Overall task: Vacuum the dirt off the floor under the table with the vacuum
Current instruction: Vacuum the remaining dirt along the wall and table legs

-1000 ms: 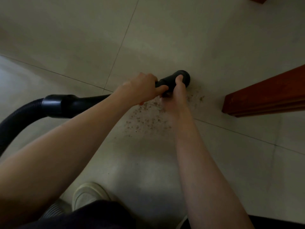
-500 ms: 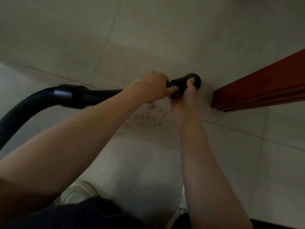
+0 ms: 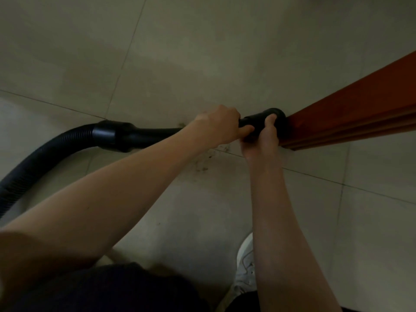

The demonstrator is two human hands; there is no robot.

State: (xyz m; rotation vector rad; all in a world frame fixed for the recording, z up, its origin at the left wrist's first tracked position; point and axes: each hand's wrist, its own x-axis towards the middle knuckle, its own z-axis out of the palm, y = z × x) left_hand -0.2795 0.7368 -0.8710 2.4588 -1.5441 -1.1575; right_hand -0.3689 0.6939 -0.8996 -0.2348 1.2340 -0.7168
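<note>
My left hand (image 3: 219, 126) is wrapped round the black nozzle tube (image 3: 258, 123) of the vacuum, fingers curled over the top. My right hand (image 3: 262, 143) grips the same tube just ahead of it, near the mouth, thumb hooked up over the flared end. Both hands sit close together, almost touching. The mouth of the tube is down at the floor (image 3: 202, 52) and right against the reddish wooden table rail (image 3: 351, 118), so I judge I'm mid-sweep, working the suction along the table's edge. Behind my left hand the tube runs back to a collar and then the ribbed hose (image 3: 33, 163), which curves off toward the left.

A thin patch of dirt (image 3: 203, 162) lies on the tile just below my left wrist, beside the grout line, and a few specks above the tube; that patch is what's left to do. Next, I think, I need to draw the mouth back toward me over those crumbs, keeping it low and flat. My white shoe (image 3: 245, 266) shows beside my right forearm
</note>
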